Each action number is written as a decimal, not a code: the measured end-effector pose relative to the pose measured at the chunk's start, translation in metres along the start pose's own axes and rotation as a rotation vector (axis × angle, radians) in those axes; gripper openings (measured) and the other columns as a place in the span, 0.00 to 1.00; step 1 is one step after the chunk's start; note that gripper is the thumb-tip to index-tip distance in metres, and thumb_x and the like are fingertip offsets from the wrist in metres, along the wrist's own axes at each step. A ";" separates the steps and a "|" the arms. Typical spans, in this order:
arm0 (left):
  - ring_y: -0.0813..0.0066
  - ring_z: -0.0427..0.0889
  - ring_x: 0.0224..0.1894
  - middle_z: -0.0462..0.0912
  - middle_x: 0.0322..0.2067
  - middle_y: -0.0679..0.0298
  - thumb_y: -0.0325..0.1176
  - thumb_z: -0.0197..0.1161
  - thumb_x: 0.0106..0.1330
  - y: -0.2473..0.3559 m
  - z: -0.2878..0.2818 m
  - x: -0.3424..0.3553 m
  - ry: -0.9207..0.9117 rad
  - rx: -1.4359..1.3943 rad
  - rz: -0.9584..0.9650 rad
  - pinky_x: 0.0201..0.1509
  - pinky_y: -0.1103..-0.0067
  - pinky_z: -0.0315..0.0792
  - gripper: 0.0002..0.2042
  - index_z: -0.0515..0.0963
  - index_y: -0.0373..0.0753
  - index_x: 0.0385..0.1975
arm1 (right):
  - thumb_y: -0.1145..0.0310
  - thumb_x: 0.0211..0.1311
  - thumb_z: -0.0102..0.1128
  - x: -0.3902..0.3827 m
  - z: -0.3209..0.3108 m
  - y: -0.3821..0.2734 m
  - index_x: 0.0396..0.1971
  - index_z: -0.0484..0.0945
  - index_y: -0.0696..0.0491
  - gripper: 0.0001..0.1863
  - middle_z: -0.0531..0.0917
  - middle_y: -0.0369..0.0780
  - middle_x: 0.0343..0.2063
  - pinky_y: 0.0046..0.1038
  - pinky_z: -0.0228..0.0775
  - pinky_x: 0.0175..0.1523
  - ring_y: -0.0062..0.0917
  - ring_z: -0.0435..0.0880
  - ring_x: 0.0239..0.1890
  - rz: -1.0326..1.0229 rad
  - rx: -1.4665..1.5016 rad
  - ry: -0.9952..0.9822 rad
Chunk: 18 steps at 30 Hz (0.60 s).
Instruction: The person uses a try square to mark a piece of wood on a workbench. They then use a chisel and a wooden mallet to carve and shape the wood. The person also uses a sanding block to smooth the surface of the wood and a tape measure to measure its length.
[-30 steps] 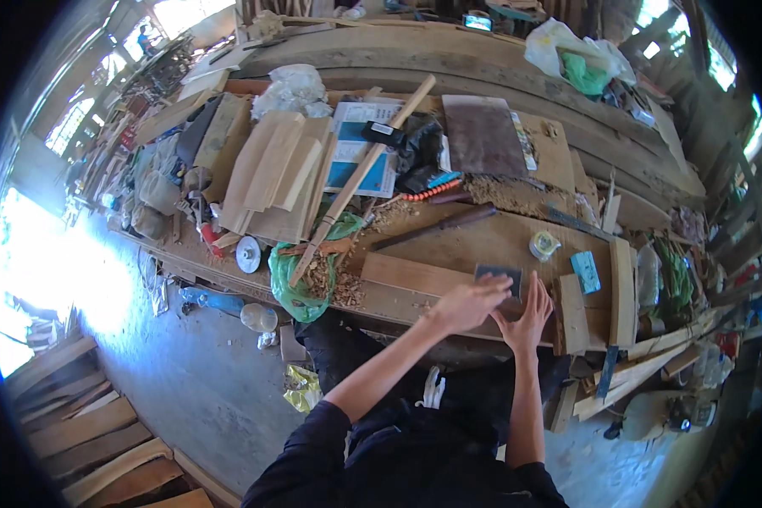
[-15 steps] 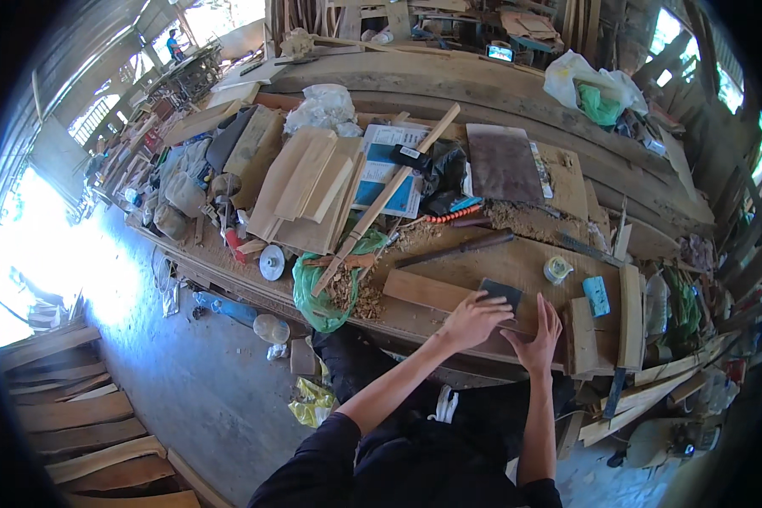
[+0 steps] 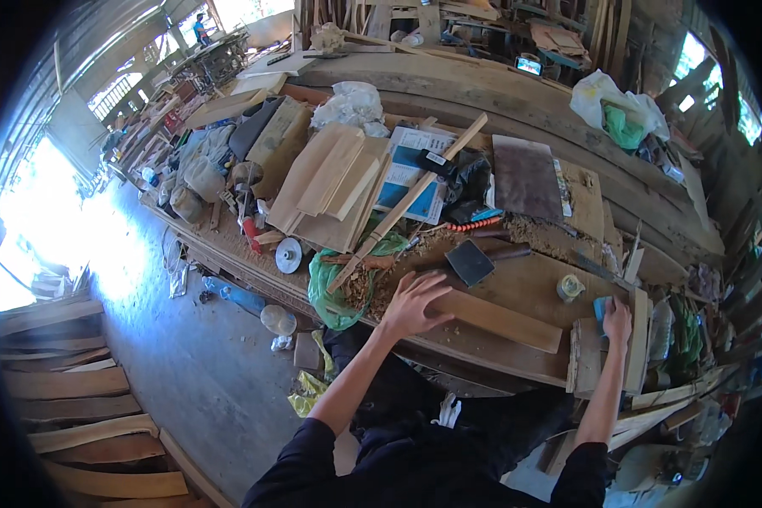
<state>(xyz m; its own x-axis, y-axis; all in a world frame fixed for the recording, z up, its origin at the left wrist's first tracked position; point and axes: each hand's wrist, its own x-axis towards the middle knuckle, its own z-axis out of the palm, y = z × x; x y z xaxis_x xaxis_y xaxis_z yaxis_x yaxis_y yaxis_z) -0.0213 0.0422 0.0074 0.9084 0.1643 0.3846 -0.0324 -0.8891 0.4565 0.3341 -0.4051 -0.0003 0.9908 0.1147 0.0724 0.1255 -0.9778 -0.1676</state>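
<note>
A flat, pale brown wooden board (image 3: pixel 504 322) lies near the front edge of the workbench. Over its left end is my left hand (image 3: pixel 415 306), fingers and thumb spread apart on either side of the wood. To the right, my right hand (image 3: pixel 618 323) is closed around a small light-blue block (image 3: pixel 600 308), partly hidden by the fingers. A dark square sheet that looks like sandpaper (image 3: pixel 470 263) rests just beyond the board. It partly covers a tool with a dark handle (image 3: pixel 510 251).
Wood shavings (image 3: pixel 360 292) and a green plastic bag (image 3: pixel 330 296) are left of the board. A long wooden stick (image 3: pixel 406 203) slants across stacked boards (image 3: pixel 326 173). A roll of tape (image 3: pixel 570 288) sits near my right hand. Upright wood pieces (image 3: pixel 637 343) stand at the bench's right end.
My left hand has moved left to the board's end, and my right hand right onto the blue block. The dark sheet has left the board for the bench beyond. The board has shifted right.
</note>
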 end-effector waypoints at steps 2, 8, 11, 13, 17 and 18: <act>0.60 0.70 0.76 0.74 0.72 0.60 0.56 0.73 0.65 -0.003 -0.004 -0.021 -0.002 0.006 -0.020 0.82 0.51 0.54 0.33 0.79 0.49 0.68 | 0.42 0.77 0.58 -0.004 0.010 -0.011 0.78 0.66 0.37 0.35 0.71 0.51 0.74 0.48 0.64 0.75 0.49 0.70 0.74 -0.095 0.098 -0.025; 0.60 0.74 0.72 0.80 0.67 0.62 0.53 0.74 0.63 0.009 0.026 0.001 0.042 -0.012 0.021 0.81 0.52 0.57 0.32 0.80 0.53 0.68 | 0.45 0.75 0.62 0.008 0.009 0.026 0.72 0.75 0.48 0.33 0.81 0.56 0.62 0.47 0.73 0.67 0.52 0.79 0.65 -0.321 0.122 0.183; 0.59 0.74 0.72 0.80 0.68 0.64 0.53 0.78 0.58 0.011 0.029 -0.015 0.083 0.068 -0.016 0.79 0.53 0.57 0.36 0.79 0.48 0.68 | 0.46 0.76 0.62 -0.004 -0.010 -0.021 0.72 0.76 0.46 0.31 0.80 0.56 0.63 0.48 0.71 0.68 0.53 0.78 0.65 -0.240 0.341 0.256; 0.59 0.72 0.73 0.77 0.70 0.62 0.55 0.80 0.55 0.007 0.023 -0.018 0.130 0.110 -0.088 0.80 0.54 0.56 0.43 0.75 0.46 0.71 | 0.46 0.76 0.62 -0.029 -0.033 -0.084 0.71 0.76 0.45 0.31 0.81 0.56 0.60 0.48 0.74 0.65 0.52 0.80 0.63 -0.305 0.480 0.406; 0.57 0.69 0.75 0.71 0.74 0.55 0.60 0.82 0.50 0.011 0.013 -0.028 0.159 0.123 -0.261 0.80 0.55 0.56 0.54 0.66 0.44 0.77 | 0.49 0.72 0.66 -0.142 -0.040 -0.212 0.62 0.82 0.45 0.25 0.79 0.54 0.59 0.49 0.77 0.61 0.52 0.81 0.57 -0.419 0.476 0.254; 0.57 0.69 0.76 0.69 0.75 0.54 0.61 0.83 0.49 0.010 0.013 -0.025 0.153 0.119 -0.298 0.80 0.55 0.56 0.56 0.63 0.44 0.79 | 0.49 0.70 0.67 -0.165 -0.032 -0.238 0.59 0.83 0.47 0.24 0.79 0.53 0.56 0.48 0.77 0.60 0.51 0.81 0.56 -0.527 0.507 0.196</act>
<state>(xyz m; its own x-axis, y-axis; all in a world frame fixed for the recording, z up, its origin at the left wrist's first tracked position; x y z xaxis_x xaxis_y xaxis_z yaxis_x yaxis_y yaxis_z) -0.0393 0.0235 -0.0082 0.7974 0.4780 0.3682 0.2818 -0.8346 0.4732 0.1391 -0.1971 0.0586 0.7720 0.4650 0.4333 0.6349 -0.5965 -0.4910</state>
